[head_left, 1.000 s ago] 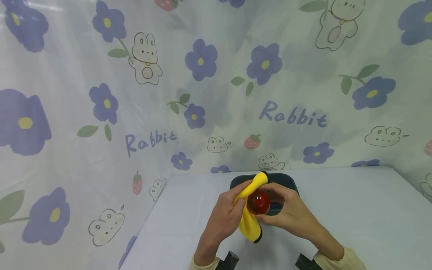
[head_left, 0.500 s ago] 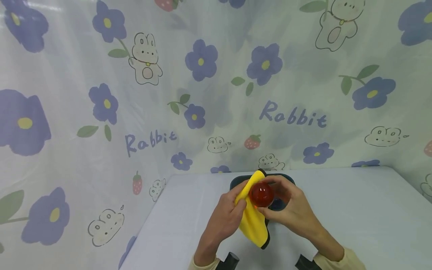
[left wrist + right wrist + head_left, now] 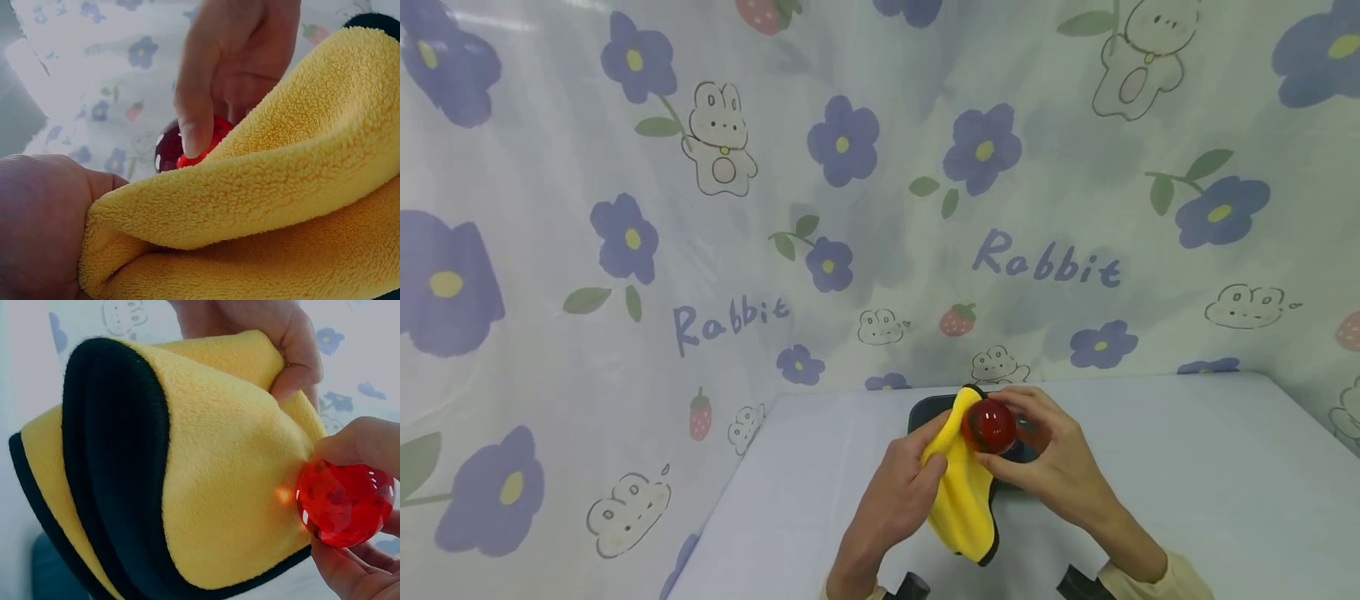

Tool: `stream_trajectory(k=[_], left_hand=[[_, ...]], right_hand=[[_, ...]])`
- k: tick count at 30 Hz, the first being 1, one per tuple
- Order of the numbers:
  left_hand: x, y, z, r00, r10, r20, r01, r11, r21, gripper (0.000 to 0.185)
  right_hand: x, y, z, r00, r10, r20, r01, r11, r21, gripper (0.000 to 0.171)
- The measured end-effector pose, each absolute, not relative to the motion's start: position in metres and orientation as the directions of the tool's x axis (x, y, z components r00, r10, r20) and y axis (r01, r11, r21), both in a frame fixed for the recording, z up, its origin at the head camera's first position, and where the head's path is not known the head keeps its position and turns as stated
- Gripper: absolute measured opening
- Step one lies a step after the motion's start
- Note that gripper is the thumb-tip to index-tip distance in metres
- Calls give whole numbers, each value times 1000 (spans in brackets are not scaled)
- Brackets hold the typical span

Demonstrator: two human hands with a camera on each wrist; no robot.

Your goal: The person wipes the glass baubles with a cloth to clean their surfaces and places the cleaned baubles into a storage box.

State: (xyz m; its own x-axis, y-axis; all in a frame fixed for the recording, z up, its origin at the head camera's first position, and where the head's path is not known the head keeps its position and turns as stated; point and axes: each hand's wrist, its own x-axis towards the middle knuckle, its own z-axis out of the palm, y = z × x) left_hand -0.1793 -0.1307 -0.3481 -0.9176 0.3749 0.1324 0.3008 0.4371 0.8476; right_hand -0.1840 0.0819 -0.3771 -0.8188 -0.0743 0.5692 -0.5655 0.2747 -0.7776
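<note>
A clear red ball (image 3: 989,427), glossy like glass, is pinched between the thumb and fingers of my right hand (image 3: 1056,454). My left hand (image 3: 904,483) grips a folded yellow cloth (image 3: 964,500) with black edging, thumb on top of the fold. The ball sits right against the cloth's right side. In the right wrist view the red ball (image 3: 347,503) casts a bright orange spot on the fluffy cloth (image 3: 219,456). In the left wrist view the folded cloth (image 3: 250,194) partly covers the ball (image 3: 169,150).
Behind the hands a dark blue tray (image 3: 925,408) stands on the white table (image 3: 1172,467), partly hidden by the hands and cloth. A curtain (image 3: 880,208) printed with flowers and rabbits hangs beyond the table's back edge.
My right hand has lifted the ball slightly up and to the right along the cloth. The cloth's lower part has spread out and hangs lower. The left hand keeps its grip.
</note>
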Motion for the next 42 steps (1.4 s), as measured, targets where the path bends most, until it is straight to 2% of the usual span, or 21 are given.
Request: stream_trajectory(k=[5, 11, 15, 22, 28, 36, 42], left_hand=[[-176, -132, -348, -927, 356, 117, 281, 453, 846, 55], [-174, -134, -347, -933, 336, 127, 283, 469, 837, 55], [-173, -135, -344, -932, 335, 138, 293, 470, 833, 55], [-171, -135, -342, -938, 323, 124, 273, 469, 840, 55], [-170, -135, -344, -932, 324, 165, 309, 468, 828, 54], [-171, -135, -343, -923, 320, 213, 352, 481, 803, 54], [-173, -133, -342, -914, 326, 242, 382, 491, 783, 53]], right_hand=[[-186, 83, -380, -818, -84, 569, -568, 279, -774, 60], [-191, 84, -382, -810, -66, 583, -556, 405, -726, 59], [-194, 85, -381, -816, -64, 575, -542, 434, -720, 60], [-195, 86, -383, -849, -73, 523, -503, 410, -760, 59], [-192, 84, -388, -886, -81, 456, -452, 364, -814, 58], [-192, 81, -388, -930, -92, 357, -365, 354, -861, 66], [-194, 77, -391, -911, -139, 389, -412, 364, -835, 64]])
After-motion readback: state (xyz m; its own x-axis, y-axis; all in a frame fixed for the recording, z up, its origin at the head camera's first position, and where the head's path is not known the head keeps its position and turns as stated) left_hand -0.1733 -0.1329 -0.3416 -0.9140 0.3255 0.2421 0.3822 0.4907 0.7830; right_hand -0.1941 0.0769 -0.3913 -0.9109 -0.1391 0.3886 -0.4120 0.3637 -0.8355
